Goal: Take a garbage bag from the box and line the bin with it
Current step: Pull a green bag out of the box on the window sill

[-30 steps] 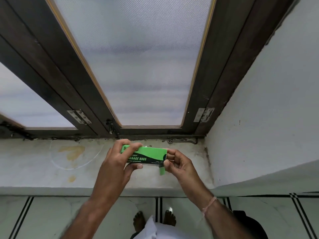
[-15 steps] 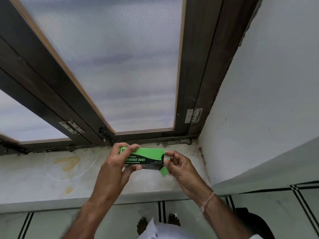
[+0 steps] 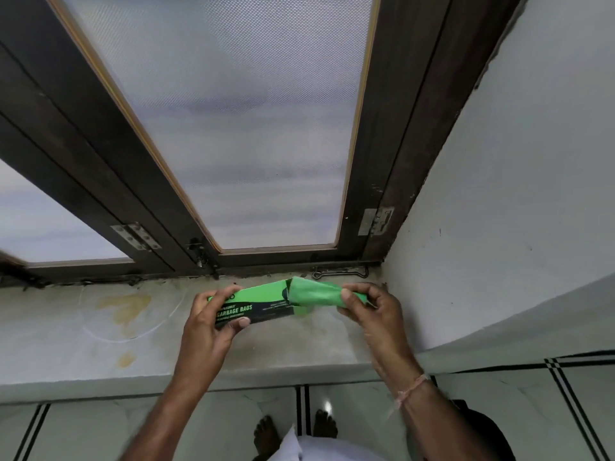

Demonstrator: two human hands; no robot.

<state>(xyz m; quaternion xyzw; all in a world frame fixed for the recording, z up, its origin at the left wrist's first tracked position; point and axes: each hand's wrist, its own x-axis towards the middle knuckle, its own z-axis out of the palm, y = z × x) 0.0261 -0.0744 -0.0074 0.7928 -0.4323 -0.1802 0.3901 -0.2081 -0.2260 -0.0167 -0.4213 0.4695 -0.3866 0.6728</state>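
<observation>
A green and black box [image 3: 263, 302] printed "GARBAGE BAGS" is held level above the window sill. My left hand [image 3: 208, 322] grips its left end, thumb underneath. Its right end is open, and a rolled green garbage bag [image 3: 314, 292] sticks partway out of it. My right hand [image 3: 369, 311] pinches the bag's outer end between thumb and fingers. No bin is in view.
A stained stone window sill [image 3: 100, 337] runs under the hands, below a dark-framed frosted window [image 3: 239, 128]. A white wall [image 3: 515, 211] closes off the right side. My bare feet [image 3: 266, 434] stand on the tiled floor below the sill.
The box's right flap has been opened, and my right hand has drawn the rolled green bag out to the right. The left hand has kept its hold on the box.
</observation>
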